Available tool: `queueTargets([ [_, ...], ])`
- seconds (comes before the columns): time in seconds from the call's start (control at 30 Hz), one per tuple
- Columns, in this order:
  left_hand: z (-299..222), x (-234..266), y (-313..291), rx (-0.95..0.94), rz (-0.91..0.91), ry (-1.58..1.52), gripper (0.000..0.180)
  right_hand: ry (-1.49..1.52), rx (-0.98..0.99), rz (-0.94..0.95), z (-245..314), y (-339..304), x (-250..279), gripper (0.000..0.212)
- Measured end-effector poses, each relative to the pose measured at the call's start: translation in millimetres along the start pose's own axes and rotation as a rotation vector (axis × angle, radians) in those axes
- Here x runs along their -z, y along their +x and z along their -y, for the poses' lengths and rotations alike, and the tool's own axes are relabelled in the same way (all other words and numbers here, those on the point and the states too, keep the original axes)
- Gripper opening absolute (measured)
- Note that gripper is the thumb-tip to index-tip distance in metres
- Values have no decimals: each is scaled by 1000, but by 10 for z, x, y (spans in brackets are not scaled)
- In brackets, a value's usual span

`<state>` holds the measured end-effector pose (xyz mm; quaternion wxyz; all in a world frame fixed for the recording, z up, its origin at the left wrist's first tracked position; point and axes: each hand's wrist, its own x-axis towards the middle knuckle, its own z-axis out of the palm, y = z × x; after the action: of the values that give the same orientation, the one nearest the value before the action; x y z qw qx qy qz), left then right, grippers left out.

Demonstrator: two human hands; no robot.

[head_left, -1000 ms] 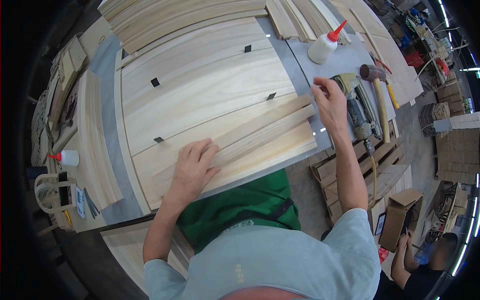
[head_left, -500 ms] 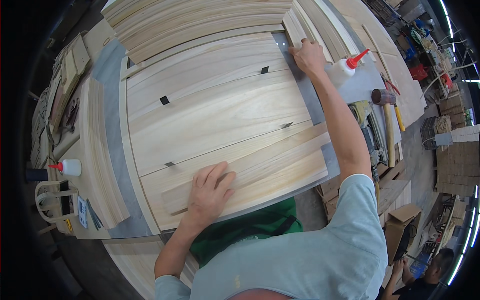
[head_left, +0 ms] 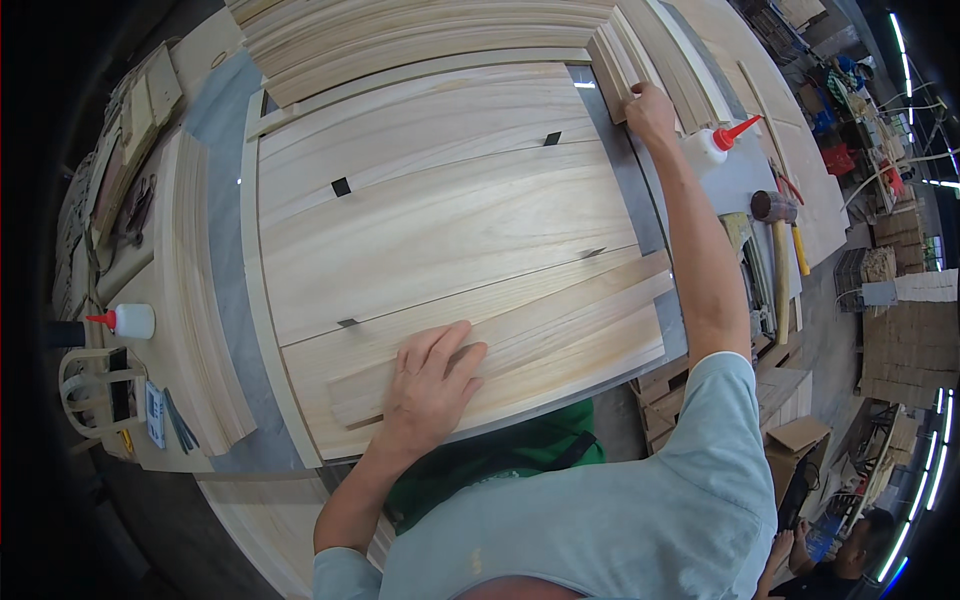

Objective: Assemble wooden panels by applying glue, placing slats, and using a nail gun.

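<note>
A panel of pale wooden boards (head_left: 440, 215) lies before me, with small black tabs (head_left: 341, 187) at its seams. Across its near part rests a loose wooden strip (head_left: 560, 305), slightly askew. My left hand (head_left: 432, 385) lies on this strip near its left end, fingers stretched out. At the far right, my right hand (head_left: 652, 112) has its fingers curled at the inner edge of a stack of wooden strips (head_left: 665, 65). It appears to pinch a strip there, though the fingertips are partly hidden. A light wooden edge strip (head_left: 262, 290) runs along the panel's left side.
Long boards (head_left: 420, 35) are piled behind the panel; more strips (head_left: 190, 300) lie left. A white glue bottle with a red tip (head_left: 708, 146) stands by my right forearm, near a mallet (head_left: 775, 207). Another glue bottle (head_left: 134, 321) is at left. A co-worker (head_left: 850, 560) is at lower right.
My right hand has moved slightly right, from the grey gap beside the panel onto the strip stack, and its fingers have curled in. My left hand stays on the loose strip. The view has shifted slightly.
</note>
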<state>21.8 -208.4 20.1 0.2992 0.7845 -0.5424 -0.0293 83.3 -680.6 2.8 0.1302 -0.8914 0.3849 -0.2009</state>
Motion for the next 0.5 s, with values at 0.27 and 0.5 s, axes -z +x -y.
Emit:
queueTargets([
  [0.27,-5,10,-1,4,8,-4,45,-34,-95,7,190,-119,219,29],
  [0.5,-26,12,9,23,30,-7,42,-146,63,-90,268,-286,101,25],
])
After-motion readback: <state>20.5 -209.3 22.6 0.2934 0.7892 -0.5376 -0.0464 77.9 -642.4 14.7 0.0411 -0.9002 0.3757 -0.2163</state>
